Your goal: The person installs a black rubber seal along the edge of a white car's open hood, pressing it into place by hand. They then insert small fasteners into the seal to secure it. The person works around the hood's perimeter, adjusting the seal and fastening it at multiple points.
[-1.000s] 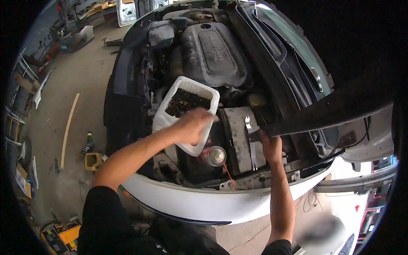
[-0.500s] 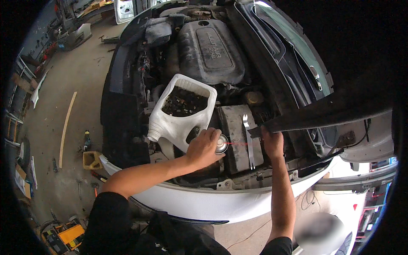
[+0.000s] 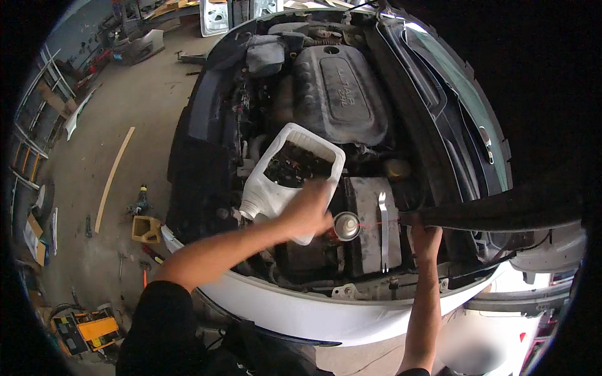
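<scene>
My left hand (image 3: 307,211), smeared by motion, is over the near side of a cut-open white plastic jug (image 3: 258,183) filled with small dark fasteners. I cannot tell its finger pose. Just right of it, a spray can (image 3: 347,226) with a red straw stands upright in the engine bay, apart from the hand. A silver forked trim tool (image 3: 384,232) lies on the grey battery-like box (image 3: 369,188). My right hand (image 3: 426,241) grips the end of a long black trim strip (image 3: 495,213), which reaches off to the right; the fingertips are partly hidden beneath it.
A black engine cover (image 3: 342,94) lies beyond the jug, with the windshield (image 3: 461,88) to the right. The white bumper (image 3: 282,316) curves in front of me. On the floor at left are a wooden strip (image 3: 115,178), a yellow cut jug (image 3: 146,229) and a yellow-black case (image 3: 97,329).
My left hand has let go of the spray can and moved up and left over the jug. The right hand still holds the trim strip. The whole view has shifted somewhat.
</scene>
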`<state>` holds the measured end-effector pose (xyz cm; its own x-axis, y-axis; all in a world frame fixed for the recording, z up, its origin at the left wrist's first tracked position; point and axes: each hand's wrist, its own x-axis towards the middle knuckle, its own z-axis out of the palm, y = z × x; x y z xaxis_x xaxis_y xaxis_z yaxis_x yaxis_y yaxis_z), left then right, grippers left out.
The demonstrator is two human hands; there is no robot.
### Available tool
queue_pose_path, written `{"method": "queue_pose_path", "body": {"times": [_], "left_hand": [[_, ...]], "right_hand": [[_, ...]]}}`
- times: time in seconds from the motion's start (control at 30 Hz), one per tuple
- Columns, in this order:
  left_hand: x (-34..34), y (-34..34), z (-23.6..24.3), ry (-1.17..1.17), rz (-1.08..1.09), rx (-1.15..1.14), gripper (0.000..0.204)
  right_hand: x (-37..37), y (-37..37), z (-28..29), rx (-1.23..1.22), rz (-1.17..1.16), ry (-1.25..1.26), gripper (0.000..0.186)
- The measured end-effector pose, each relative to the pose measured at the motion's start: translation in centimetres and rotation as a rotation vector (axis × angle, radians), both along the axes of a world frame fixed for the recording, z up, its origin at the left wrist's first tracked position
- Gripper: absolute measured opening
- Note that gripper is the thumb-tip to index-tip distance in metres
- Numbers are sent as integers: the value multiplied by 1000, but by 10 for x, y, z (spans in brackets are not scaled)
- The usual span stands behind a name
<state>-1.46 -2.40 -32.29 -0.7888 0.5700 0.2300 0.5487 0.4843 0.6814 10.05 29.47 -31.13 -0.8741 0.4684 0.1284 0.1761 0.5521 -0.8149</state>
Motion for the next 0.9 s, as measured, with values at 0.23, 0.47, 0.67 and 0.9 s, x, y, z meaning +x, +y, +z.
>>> {"method": "queue_pose_path", "body": {"times": [0.23, 0.47, 0.67, 0.9], "left_hand": [[-146, -15, -44, 29, -158, -608, 23], [-150, 9, -71, 94, -233, -964, 20], [-146, 16, -75, 252, -267, -1043, 20], [-134, 27, -81, 301, -265, -1114, 23]], "right_hand": [[2, -8, 14, 73, -63, 65, 28], [7, -5, -2, -26, -9, 105, 25], [7, -17, 5, 76, -16, 75, 21], [7, -16, 6, 40, 15, -3, 20]]}}
